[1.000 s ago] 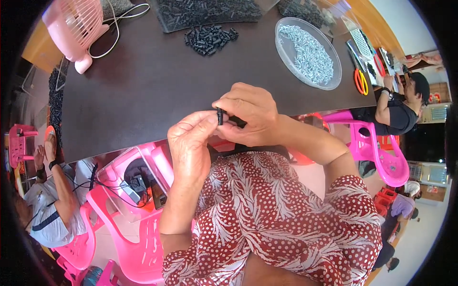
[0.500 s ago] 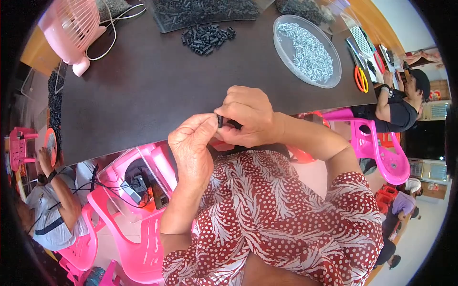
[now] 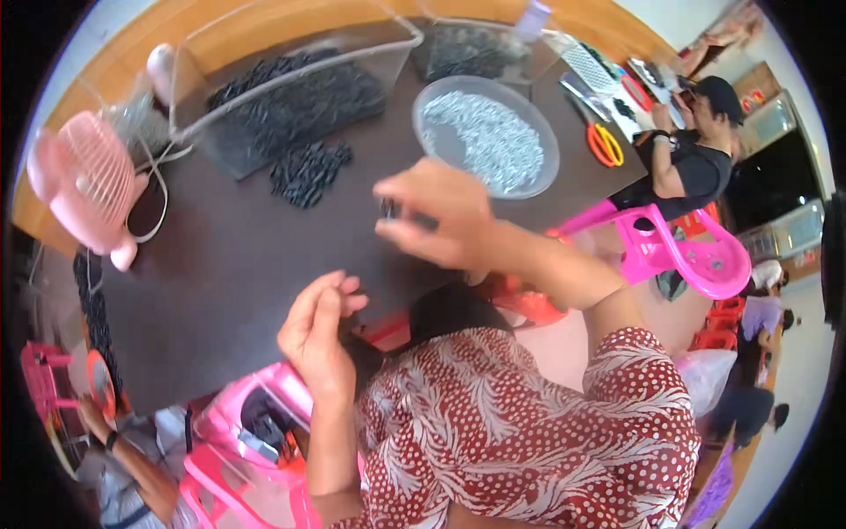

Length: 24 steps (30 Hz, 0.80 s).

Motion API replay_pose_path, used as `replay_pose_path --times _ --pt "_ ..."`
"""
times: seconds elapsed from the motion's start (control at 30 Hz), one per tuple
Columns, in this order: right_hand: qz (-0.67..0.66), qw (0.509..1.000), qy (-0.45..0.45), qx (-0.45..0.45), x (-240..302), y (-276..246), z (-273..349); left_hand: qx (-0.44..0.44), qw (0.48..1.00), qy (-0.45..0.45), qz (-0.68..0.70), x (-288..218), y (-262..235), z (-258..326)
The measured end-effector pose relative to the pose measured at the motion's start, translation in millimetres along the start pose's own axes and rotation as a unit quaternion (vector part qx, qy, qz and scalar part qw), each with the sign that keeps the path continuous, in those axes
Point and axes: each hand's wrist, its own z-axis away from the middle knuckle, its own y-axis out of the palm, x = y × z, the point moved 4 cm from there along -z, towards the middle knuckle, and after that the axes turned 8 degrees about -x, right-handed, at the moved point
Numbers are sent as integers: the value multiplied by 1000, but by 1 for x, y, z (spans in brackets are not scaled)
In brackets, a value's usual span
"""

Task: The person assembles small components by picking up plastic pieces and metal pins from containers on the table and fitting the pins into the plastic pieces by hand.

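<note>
1. Worktop: clear bin at far edge; walls presumably confine black pieces.
2. Round dish, toward right edge: rim likely contains silvery pieces.
3. Right hand, left hand apart; left, over near edge, seems empty.
4. Small dark piece: above worktop, apparently right-pinched, suiting its size; blurred.

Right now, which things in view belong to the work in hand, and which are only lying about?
Probably in the work:
small black piece, seemingly in the right hand
heap of black pieces
clear bin of similar pieces
silvery pieces in the round tray

Probably just lying about:
pink fan
orange-and-yellow-handled tool
</note>
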Motion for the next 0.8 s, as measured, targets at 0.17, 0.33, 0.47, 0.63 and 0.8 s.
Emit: replay_pose_path --times 0.17,0.33,0.47,0.63,0.8 --pt "195 975 63 -84 -88 -59 -48 -15 999 46 11 10 -9 -10" --pt "345 929 34 -131 -197 -106 -91 5 997 75 -7 9 0 -18" --pt "444 887 105 -69 -248 -114 -109 0 997 67 -45 12 -1 -29" --pt "476 864 158 -48 -243 -106 -105 -4 980 69 -187 4 4 -50" --pt "248 956 67 -140 -167 -66 -79 12 948 145 -283 0 15 -65"
